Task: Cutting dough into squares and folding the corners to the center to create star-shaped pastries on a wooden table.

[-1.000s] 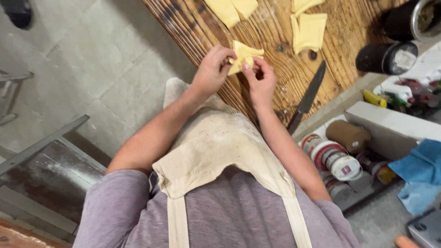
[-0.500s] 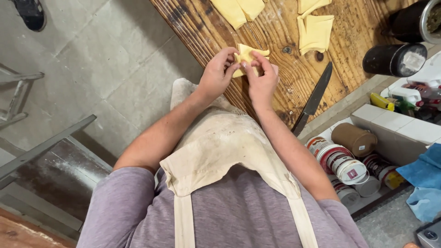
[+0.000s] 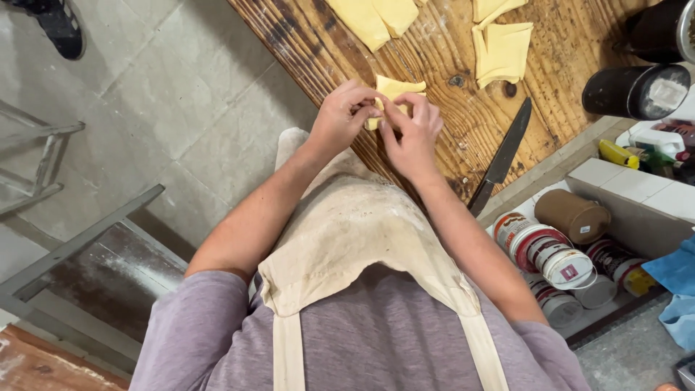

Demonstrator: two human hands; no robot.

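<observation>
— since one second ago, did something move?
— both hands slid a little toward the near edge of the wooden table [image 3: 441, 51], and the dough square [image 3: 394, 90] now sits lower between the fingers, more hidden than before.
— what is left of the dough square?
— a grey tiled floor [image 3: 166, 94] and a metal frame [image 3: 79, 242], well apart from it.
— and the hands?
— the left hand [image 3: 344, 116] pinches the left side of the dough square, fingers curled. the right hand [image 3: 414, 134] pinches its right side, touching the left hand's fingertips.
— what lies beyond the dough square?
— two folded dough pieces [image 3: 376, 16], and to the right more dough squares [image 3: 503, 47].
— further right?
— a black knife [image 3: 501, 156] lies near the dough square on the table, then a dark flour tin [image 3: 637, 90], and jars [image 3: 554, 257] on a lower shelf.
</observation>
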